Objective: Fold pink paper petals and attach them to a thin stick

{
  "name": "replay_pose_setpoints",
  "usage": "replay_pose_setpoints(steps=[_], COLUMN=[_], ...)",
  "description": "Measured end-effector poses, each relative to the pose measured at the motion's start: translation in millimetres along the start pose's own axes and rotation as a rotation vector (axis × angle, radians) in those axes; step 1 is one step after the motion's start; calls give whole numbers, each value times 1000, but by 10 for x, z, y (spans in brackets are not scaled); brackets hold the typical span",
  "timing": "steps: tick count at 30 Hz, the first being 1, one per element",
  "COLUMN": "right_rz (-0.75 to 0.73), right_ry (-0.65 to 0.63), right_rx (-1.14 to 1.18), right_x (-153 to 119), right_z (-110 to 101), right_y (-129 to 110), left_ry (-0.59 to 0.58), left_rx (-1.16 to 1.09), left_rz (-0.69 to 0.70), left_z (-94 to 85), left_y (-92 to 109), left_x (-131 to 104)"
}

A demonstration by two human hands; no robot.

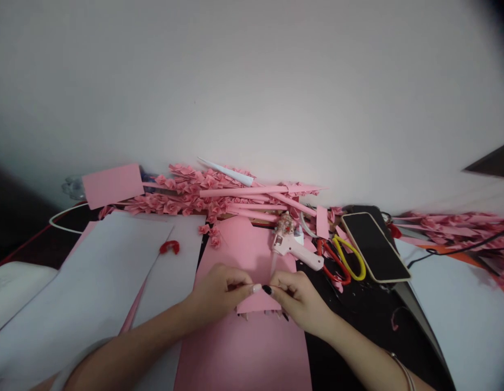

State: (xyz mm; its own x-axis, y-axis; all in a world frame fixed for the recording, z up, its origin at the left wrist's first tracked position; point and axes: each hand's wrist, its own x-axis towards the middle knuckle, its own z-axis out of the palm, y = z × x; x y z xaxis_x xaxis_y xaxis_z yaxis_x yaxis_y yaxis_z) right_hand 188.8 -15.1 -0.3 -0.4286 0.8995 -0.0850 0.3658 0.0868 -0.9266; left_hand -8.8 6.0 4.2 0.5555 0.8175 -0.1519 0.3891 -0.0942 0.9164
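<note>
Both hands pinch one small piece of pink paper (257, 304) at its top edge. My left hand (223, 290) has its thumb on top, and my right hand (298, 298) meets it thumb to thumb from the other side. Fingertips of both hands stick out below the paper's lower edge. Underneath lies a larger pink sheet (243, 353). Just beyond the right hand rests a pale pink glue gun (296, 250), its tip end covered in dried glue. How the paper's upper edge is folded is hidden by the thumbs.
White sheets (97, 288) cover the left side, with a red paper curl (169, 247) on them. Folded pink paper flowers (186, 190) lie along the wall. To the right are red-handled scissors (333, 263), a yellow-handled pair (351, 258) and a phone (376, 247).
</note>
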Motion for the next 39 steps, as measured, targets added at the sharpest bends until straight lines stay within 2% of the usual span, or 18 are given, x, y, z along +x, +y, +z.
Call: replay_pose_setpoints(steps=[3,8,11,14,16,18,22,23,27,33,39], right_rz=[10,35,48,78,99,112,134,137,128,-2,23], right_ry=[11,17,34,63,59,50,46,45,26,-81,-62], right_rx=[32,96,123,187,205,191,183,185,238,474,449], right_x=[-2,0,11,26,32,31,23,22,24,25,46], right_z=[6,5,-17,-44,-52,-51,-41,-41,-53,-63,-45], right_y=[25,32,21,20,25,28,24,23,37,47,40], left_ry=[24,95,139,309,383,328,25,-2,-4,39,20], left_rx=[-39,-18,-56,-69,36,148,300,314,323,197,40], left_rz=[-97,-21,-51,-56,48,175,365,376,342,157,68], left_z=[-5,-12,-45,-105,-133,-132,-62,-43,-13,-30,-35], left_y=[3,-18,-54,-71,-60,-44,-57,-67,-66,0,-24], left_x=[-8,-16,-13,-3,2,0,-18,-23,-37,-26,-4])
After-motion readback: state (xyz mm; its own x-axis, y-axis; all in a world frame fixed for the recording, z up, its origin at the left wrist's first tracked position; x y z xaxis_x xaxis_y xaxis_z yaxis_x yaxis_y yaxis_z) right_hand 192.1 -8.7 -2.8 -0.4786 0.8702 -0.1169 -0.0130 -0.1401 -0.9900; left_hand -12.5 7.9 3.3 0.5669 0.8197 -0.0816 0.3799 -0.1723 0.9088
